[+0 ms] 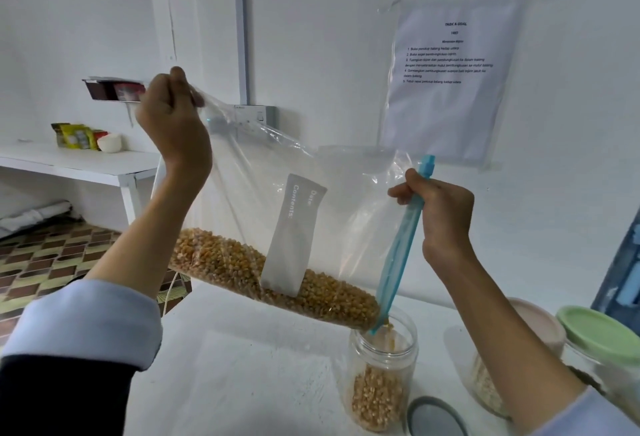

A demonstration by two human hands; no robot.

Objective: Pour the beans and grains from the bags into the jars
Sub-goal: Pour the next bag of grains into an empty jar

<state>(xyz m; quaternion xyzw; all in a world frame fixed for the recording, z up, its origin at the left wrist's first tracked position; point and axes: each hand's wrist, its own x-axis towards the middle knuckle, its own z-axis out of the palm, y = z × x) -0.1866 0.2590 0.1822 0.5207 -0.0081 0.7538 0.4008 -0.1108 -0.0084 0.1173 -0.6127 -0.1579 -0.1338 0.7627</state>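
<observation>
A clear zip bag [277, 193] with a blue zipper strip hangs tilted above the table, its lower edge filled with yellow corn kernels [277, 279]. My left hand [173, 120] pinches the bag's raised bottom corner high on the left. My right hand [440, 213] grips the blue zipper edge on the right. The bag's lowest corner sits in the mouth of an open clear jar [382, 369], and kernels fall into it. The jar is roughly half full of corn.
A grey lid [436, 418] lies on the white table [242, 366] in front of the jar. A jar with a pink lid [533, 324] and one with a green lid [602, 335] stand at the right behind my right arm. A side shelf [86, 165] holds packets at the left.
</observation>
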